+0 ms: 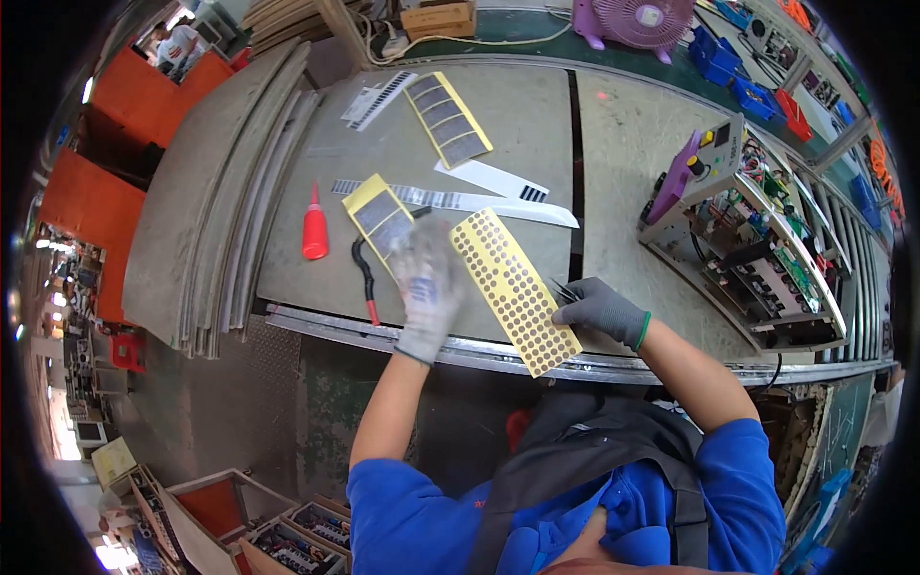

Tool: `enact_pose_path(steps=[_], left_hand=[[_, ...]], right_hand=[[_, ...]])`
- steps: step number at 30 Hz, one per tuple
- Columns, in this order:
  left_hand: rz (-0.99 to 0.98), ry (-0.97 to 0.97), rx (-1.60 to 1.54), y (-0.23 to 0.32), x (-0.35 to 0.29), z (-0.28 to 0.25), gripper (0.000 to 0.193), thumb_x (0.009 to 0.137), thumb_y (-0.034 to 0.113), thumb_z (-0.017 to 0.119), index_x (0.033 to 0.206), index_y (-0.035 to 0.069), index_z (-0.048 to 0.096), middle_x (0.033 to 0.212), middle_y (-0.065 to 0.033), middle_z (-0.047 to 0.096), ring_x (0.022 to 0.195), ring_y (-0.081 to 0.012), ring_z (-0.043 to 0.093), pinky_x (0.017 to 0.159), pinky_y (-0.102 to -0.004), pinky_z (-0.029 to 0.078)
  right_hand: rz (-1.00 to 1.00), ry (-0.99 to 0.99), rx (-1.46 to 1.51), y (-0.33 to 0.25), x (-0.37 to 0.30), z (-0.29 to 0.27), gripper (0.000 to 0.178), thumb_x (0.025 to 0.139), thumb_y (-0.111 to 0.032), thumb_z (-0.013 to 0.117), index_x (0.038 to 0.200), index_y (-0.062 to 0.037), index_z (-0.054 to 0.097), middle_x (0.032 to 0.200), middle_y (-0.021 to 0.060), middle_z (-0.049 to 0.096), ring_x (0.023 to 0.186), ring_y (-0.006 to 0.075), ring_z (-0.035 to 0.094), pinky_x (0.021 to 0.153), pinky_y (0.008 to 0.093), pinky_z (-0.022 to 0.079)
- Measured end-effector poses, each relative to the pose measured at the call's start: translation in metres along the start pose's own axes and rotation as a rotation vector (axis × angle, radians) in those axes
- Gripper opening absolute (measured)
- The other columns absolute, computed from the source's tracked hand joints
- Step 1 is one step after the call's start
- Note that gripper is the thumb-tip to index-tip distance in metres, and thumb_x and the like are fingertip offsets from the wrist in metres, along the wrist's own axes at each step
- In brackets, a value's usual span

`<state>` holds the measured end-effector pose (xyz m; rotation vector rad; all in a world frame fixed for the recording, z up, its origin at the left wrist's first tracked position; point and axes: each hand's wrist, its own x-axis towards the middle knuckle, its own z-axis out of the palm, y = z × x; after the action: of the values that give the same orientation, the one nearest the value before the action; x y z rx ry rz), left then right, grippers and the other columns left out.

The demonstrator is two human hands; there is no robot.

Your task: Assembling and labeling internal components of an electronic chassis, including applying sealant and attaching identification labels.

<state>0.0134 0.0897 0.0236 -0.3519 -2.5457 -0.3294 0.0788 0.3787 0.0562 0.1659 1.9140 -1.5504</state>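
Note:
My left hand (427, 278), in a light grey glove, is blurred and hovers over the bench beside a long yellow sheet (515, 289) covered with several small round grey pads. Whether it touches the sheet I cannot tell. My right hand (602, 309), in a dark grey glove, pinches a pair of thin tweezers (563, 290) whose tips rest at the sheet's right edge. A smaller yellow sheet with grey rectangles (379, 216) lies just left of my left hand.
A red squeeze bottle (314, 228) and a black tool with a red handle (364, 278) lie to the left. White backing strips (498, 203) and another yellow sheet (448, 118) lie farther back. An open electronic chassis (743, 230) stands right. Grey curved panels (216, 192) lean left.

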Motion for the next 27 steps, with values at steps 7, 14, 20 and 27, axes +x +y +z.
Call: enact_pose_path(steps=[7,14,20,27], left_hand=[[0.285,-0.327,-0.246,0.047,-0.031,-0.016,0.056,0.088,0.035,0.067,0.135,0.006,0.057,0.145,-0.0157,0.049,0.138,-0.0342,0.041,0.116,-0.0514,0.025],[0.218,-0.411,-0.249,0.053,-0.026,-0.019,0.05,0.088,0.037,0.066,0.13,0.01,0.061,0.143,-0.0157,0.05,0.139,-0.0402,0.038,0.116,-0.0535,0.026],[0.224,-0.388,-0.252,0.05,-0.03,-0.019,0.045,0.091,0.04,0.063,0.125,0.01,0.063,0.141,-0.0134,0.049,0.139,-0.0394,0.035,0.114,-0.0527,0.026],[0.227,-0.382,-0.275,0.046,-0.03,-0.023,0.05,0.088,0.038,0.066,0.127,0.008,0.06,0.14,-0.0156,0.049,0.138,-0.0417,0.036,0.113,-0.0552,0.028]], right_hand=[[-0.347,0.313,-0.561,-0.038,-0.001,0.004,0.038,0.093,-0.038,0.06,0.114,-0.0059,0.062,0.104,0.0172,0.07,0.095,0.0334,0.068,0.082,0.0399,0.052],[-0.387,0.316,-1.107,-0.089,0.092,0.05,0.025,0.092,-0.022,0.057,0.11,-0.0081,0.067,0.106,0.0163,0.07,0.097,0.0353,0.07,0.081,0.0461,0.055],[-0.235,0.223,-1.36,-0.11,0.098,0.059,0.024,0.088,-0.019,0.061,0.108,-0.0084,0.071,0.106,0.0147,0.072,0.097,0.0318,0.072,0.082,0.0445,0.056],[-0.292,0.257,-1.304,-0.106,0.104,0.065,0.024,0.087,-0.019,0.063,0.107,-0.0084,0.07,0.107,0.0152,0.072,0.099,0.0327,0.071,0.082,0.046,0.056]])
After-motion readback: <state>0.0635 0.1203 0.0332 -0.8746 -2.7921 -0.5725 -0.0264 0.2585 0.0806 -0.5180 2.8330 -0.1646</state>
